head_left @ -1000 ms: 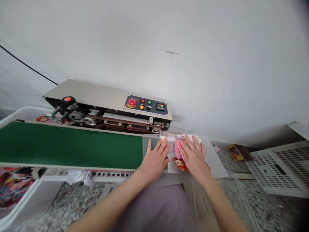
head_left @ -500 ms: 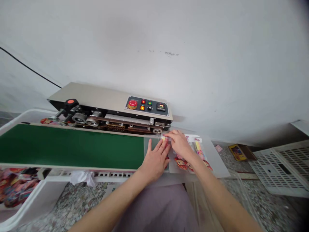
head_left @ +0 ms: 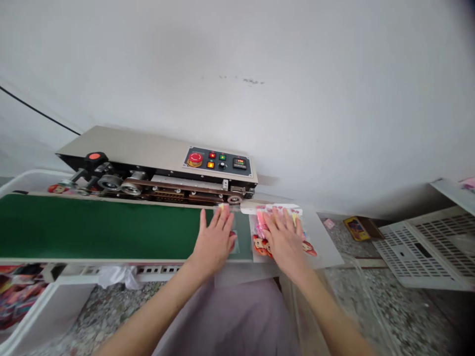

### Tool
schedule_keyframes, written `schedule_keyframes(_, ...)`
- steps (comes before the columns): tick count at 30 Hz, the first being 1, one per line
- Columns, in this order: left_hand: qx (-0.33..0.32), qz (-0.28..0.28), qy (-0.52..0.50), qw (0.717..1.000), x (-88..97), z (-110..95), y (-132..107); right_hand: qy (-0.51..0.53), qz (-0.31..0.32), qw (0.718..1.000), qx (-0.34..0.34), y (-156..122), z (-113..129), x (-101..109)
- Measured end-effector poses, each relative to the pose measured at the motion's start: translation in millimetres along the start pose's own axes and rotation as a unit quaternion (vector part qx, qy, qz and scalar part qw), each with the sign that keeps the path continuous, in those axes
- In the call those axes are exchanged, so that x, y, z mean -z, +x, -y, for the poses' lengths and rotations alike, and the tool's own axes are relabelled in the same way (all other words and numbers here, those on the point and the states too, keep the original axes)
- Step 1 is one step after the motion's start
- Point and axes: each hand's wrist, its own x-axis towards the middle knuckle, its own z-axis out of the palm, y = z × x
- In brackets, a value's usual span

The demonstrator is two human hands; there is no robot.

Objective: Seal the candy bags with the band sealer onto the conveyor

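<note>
Drawn back from the left hand (head_left: 214,241), the right hand (head_left: 285,242) lies spread over packets (head_left: 259,245), grasping nothing, while the left, also unclenched, presses one packet (head_left: 236,244) at the right end of the belt (head_left: 111,227), apparently feeding the sealer (head_left: 148,148), which likely calls for level guiding.

Looks like a packing workshop, from the sealing machine (head_left: 137,148), its green conveyor belt (head_left: 96,225) and the bin (head_left: 65,309) of colourful packets (head_left: 17,299) at near left.

Soft light brightens the wall (head_left: 315,89) while both right corners darken.
</note>
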Motion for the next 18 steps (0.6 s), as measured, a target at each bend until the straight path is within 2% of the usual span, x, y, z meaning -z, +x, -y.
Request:
schedule_keyframes(3, 0.036, -0.001, 0.017, 0.999, 11.8, 6.0, 0.3, 0.021, -0.009, 0.999, -0.028, 13.8, 28.2, -1.9)
schedule_keyframes(6, 0.013, 0.013, -0.013, 1.000, 20.8, -0.6, 6.4, 0.037, -0.002, 0.999, -0.034, 21.7, 40.1, 2.4)
schedule_keyframes(10, -0.052, 0.027, -0.091, 0.994, 20.9, -17.6, 14.9, 0.069, 0.007, 0.997, -0.026, 34.4, 31.0, 15.6)
schedule_keyframes(12, -0.061, 0.020, -0.114, 0.991, 16.6, -23.7, 14.2, 0.110, 0.015, 0.994, 0.002, 46.9, 23.7, 18.3)
schedule_keyframes(15, -0.051, 0.002, -0.125, 0.991, 7.7, -29.3, 5.3, 0.149, 0.041, 0.987, 0.047, 66.7, 17.8, 12.2)
schedule_keyframes(18, -0.047, -0.007, -0.126, 0.991, -0.7, -34.4, -7.5, 0.140, 0.052, 0.988, 0.050, 77.0, 18.1, 2.2)
